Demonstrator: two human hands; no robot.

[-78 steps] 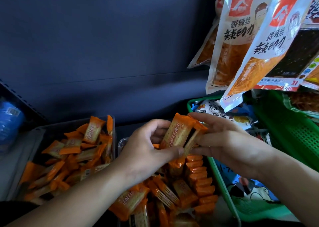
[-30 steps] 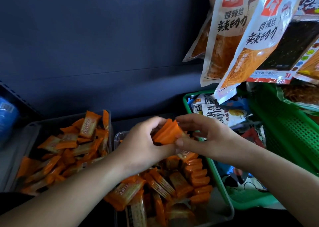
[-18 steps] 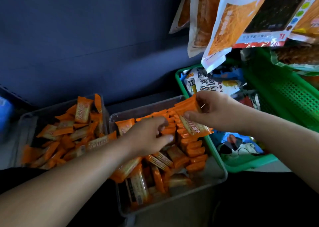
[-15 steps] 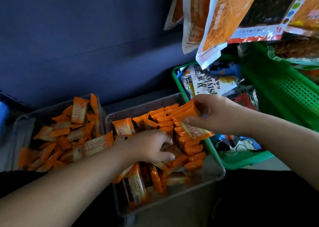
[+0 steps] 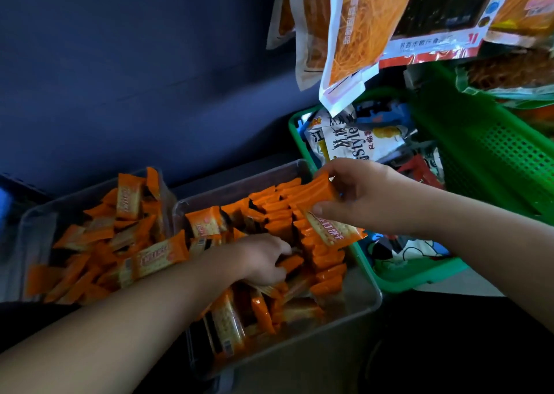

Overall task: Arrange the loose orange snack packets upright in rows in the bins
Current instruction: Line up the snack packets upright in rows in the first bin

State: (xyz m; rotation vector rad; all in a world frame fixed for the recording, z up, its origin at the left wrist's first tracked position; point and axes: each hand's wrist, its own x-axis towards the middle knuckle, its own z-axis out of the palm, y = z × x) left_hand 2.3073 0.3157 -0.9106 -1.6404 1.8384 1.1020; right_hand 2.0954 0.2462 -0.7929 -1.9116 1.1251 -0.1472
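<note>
Navy-blue backing wall (image 5: 135,79) filled most of the view. Big orange-and-white hanging snack bags (image 5: 353,34) drooped over a green perforated plastic basket (image 5: 494,160) of mixed packets. Beside it sat a clear plastic middle bin (image 5: 364,306), half sorted, and a clear plastic left bin (image 5: 36,234) holding only a jumble.

The step in hand looked like extending the upright row of packets (image 5: 320,252) along the middle bin's right wall. The person's right hand (image 5: 371,196) pinched a small stack of orange packets (image 5: 311,193) just above the row's far end. Next it would need to set them edge-down into a gap.

Their left hand (image 5: 260,258) was dug fingers-down into the loose orange snack packets (image 5: 239,318) beside the row, and I couldn't tell whether it gripped any. That heap crowded the row, and the hanging bags crowded the far reach.
</note>
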